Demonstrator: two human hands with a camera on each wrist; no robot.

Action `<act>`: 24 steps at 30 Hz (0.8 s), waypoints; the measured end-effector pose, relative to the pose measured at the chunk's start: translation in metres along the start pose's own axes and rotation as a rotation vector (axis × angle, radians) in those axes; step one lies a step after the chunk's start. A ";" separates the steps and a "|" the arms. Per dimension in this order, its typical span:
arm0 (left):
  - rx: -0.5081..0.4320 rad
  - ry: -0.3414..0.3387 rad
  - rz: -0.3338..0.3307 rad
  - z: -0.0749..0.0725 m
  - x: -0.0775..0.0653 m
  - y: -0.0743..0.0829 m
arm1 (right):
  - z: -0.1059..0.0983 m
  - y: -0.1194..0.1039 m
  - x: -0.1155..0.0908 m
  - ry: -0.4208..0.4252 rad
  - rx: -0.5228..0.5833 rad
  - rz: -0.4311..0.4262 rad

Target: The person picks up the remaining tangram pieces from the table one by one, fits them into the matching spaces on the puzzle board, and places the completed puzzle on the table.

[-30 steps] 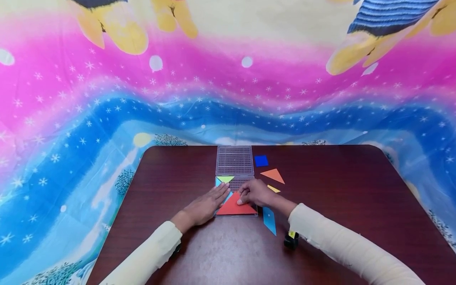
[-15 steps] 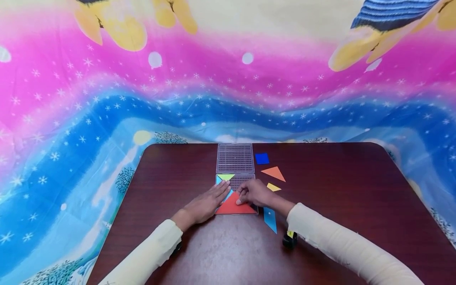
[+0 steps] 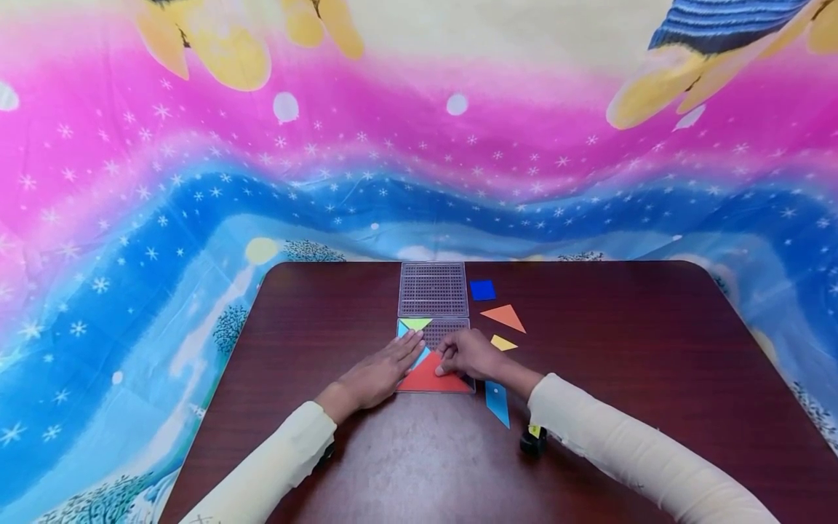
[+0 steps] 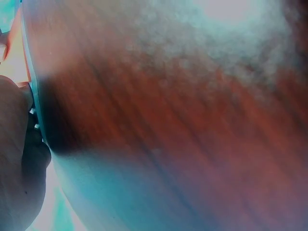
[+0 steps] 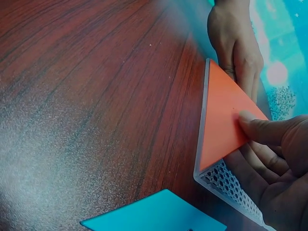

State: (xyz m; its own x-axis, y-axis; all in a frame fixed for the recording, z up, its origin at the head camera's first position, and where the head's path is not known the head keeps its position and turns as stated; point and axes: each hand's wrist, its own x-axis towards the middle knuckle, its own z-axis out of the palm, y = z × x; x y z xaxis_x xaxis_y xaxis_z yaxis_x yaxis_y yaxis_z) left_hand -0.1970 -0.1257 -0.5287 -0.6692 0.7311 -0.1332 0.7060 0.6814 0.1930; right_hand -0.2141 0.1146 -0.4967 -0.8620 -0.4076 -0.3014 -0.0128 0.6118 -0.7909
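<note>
A red tangram triangle (image 3: 428,375) lies over the near edge of a clear gridded tray (image 3: 452,333). My right hand (image 3: 470,355) pinches it; in the right wrist view the thumb (image 5: 260,129) presses its face and the other fingers curl by its edge. My left hand (image 3: 382,371) rests with straight fingers on the tray's left side, partly covering a light blue piece (image 3: 401,330). At the tray's far left corner is a lime green triangle (image 3: 415,322). Only the edge of the left hand (image 4: 19,159) shows in the left wrist view.
Right of the tray lie a dark blue square (image 3: 483,290), an orange triangle (image 3: 507,317), a yellow triangle (image 3: 503,343) and a blue parallelogram (image 3: 497,405). A gridded panel (image 3: 433,289) adjoins the tray's far side. Everything sits on a dark wooden table (image 3: 622,327).
</note>
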 end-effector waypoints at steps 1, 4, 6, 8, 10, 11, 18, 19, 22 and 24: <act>0.001 -0.001 -0.001 0.000 0.000 0.000 | 0.000 0.000 0.000 -0.001 -0.002 0.000; 0.006 -0.005 -0.003 0.001 0.000 0.000 | 0.000 -0.001 -0.001 0.000 -0.005 0.001; 0.007 -0.003 0.001 0.001 0.001 0.000 | 0.001 -0.002 -0.001 0.001 -0.009 0.004; 0.007 -0.001 0.004 0.000 0.001 0.000 | 0.000 -0.002 -0.001 0.005 -0.010 0.007; 0.007 0.003 0.008 -0.001 0.001 0.000 | 0.000 -0.002 -0.001 0.004 -0.006 0.014; 0.005 0.005 0.009 -0.001 0.001 0.000 | 0.000 -0.002 -0.001 0.003 -0.002 0.018; 0.016 0.016 0.016 -0.002 0.000 0.000 | -0.001 -0.002 -0.001 0.003 -0.001 0.022; 0.019 0.015 0.016 -0.002 0.000 0.000 | -0.001 -0.002 -0.001 0.005 -0.004 0.020; 0.019 0.015 0.021 -0.003 0.000 0.001 | 0.000 -0.003 -0.002 0.009 -0.009 0.023; 0.021 0.011 0.022 -0.003 0.000 0.001 | 0.000 -0.003 -0.002 0.011 -0.009 0.029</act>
State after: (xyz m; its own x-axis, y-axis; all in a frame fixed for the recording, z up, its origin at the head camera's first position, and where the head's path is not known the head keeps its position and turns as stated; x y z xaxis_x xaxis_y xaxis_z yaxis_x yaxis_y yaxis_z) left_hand -0.1969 -0.1256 -0.5257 -0.6560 0.7453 -0.1188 0.7249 0.6661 0.1756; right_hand -0.2122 0.1132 -0.4937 -0.8677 -0.3823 -0.3177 0.0073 0.6293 -0.7771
